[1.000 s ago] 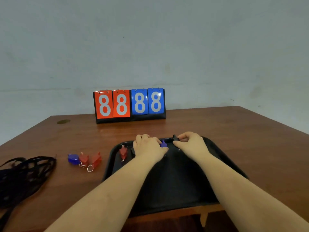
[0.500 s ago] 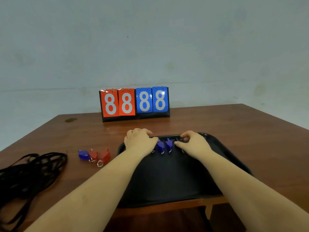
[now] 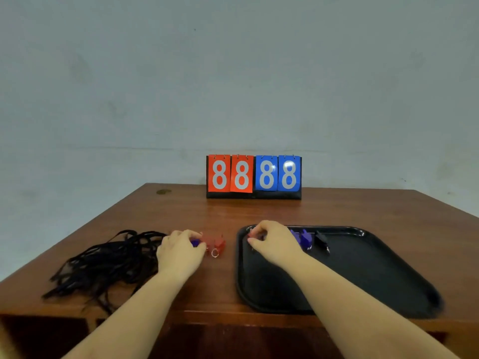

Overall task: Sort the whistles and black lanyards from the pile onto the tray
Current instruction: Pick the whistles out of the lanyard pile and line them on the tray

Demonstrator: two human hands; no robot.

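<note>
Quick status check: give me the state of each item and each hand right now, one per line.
left hand: on the table, fingers curled on a blue whistle
red whistles: on the table, not yet sorted
right hand: over the tray's far left corner, pinching a red whistle
blue whistles: in the tray
black whistle: in the tray
black lanyards: tangled on the table
tray: flat on the table

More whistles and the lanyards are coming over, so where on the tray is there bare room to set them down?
The near and right parts of the tray lie bare, below the whistle row and right of the right hand. Its far edge is crowded: blue whistles, a black whistle, and that hand at the far-left corner.
</note>
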